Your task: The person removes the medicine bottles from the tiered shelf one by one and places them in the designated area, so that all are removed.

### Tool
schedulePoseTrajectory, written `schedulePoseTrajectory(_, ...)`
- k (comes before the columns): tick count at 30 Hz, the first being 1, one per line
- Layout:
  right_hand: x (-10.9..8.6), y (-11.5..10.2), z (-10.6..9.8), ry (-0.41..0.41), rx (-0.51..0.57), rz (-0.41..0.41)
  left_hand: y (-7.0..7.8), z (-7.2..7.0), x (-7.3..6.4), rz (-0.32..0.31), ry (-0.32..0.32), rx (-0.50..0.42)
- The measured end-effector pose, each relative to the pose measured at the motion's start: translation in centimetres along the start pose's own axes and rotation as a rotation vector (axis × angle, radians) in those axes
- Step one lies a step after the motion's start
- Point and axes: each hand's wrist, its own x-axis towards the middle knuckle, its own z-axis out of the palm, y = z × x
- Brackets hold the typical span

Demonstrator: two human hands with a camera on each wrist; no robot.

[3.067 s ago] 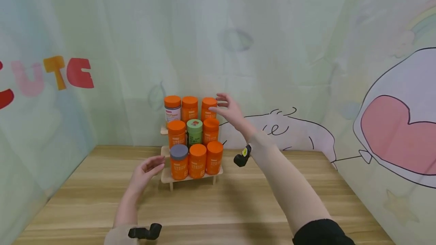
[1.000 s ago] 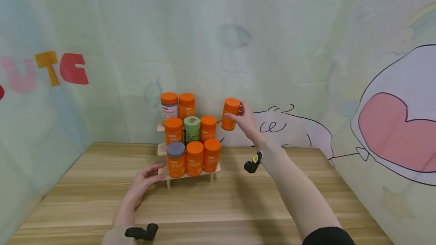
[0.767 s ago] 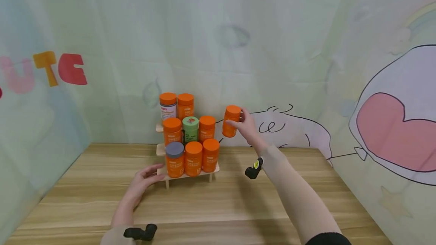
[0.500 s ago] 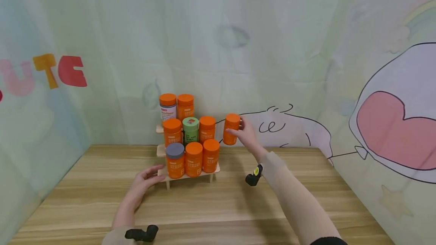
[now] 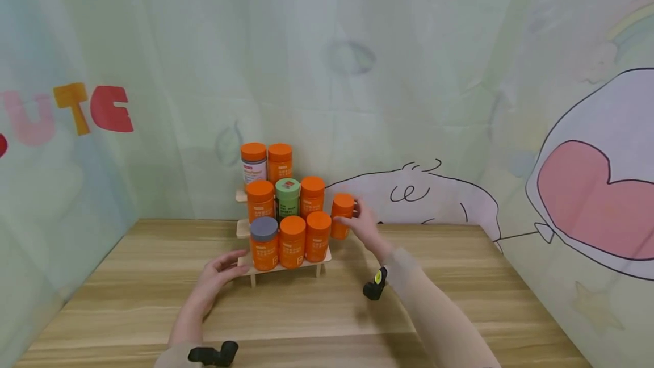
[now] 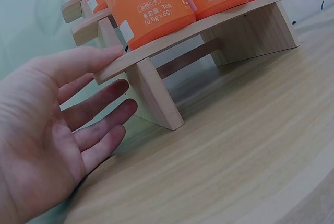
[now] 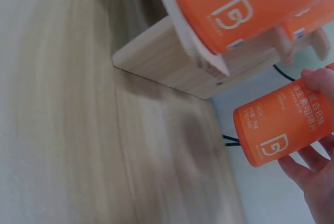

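Note:
My right hand (image 5: 364, 224) holds an orange vitamin jar (image 5: 342, 217) between thumb and fingers, just right of a stepped wooden rack (image 5: 244, 229). In the right wrist view this vitamin jar (image 7: 282, 122) is tilted sideways, its base over the back of the table. My left hand (image 5: 217, 277) is at the rack's lower left corner. In the left wrist view its thumb (image 6: 99, 59) lies on the lowest shelf (image 6: 172, 38), with the index finger behind and under the edge. The other fingers are loosely bent below. The top step has two jars (image 5: 280, 162) at left and a bare right end.
The middle step bears a green jar (image 5: 288, 197) between two orange ones. On the bottom step stand a grey-lidded jar (image 5: 264, 243) and two orange-lidded jars. The wood-grain table (image 5: 306, 317) meets a printed curtain (image 5: 357, 101) behind.
The right hand took the right-hand jar off the top step, moved it right, then lowered it beside the rack. The left hand came in to the lowest shelf's corner and stayed there.

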Motion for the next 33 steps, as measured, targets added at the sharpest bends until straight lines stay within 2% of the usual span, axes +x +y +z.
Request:
schedulePoseTrajectory(5, -0.1, 1.0, 0.6, -0.004, 0.018, -0.005, 0.1, 0.2, -0.1, 0.002, 0.020, 0.008)
schedulePoseTrajectory(17, -0.9, 2.4, 1.8, -0.003, 0.052, -0.028, 0.1, 0.1, -0.3, 0.000, 0.021, -0.012)
schedulePoseTrajectory(22, -0.9, 3.0, 2.0, -0.014, 0.039, -0.026, 0.0, 0.1, -0.3, 0.003, 0.032, -0.009)
schedulePoseTrajectory(33, -1.0, 3.0, 2.2, -0.024, 0.019, 0.012, 0.0, 0.1, -0.3, 0.005, 0.026, -0.026)
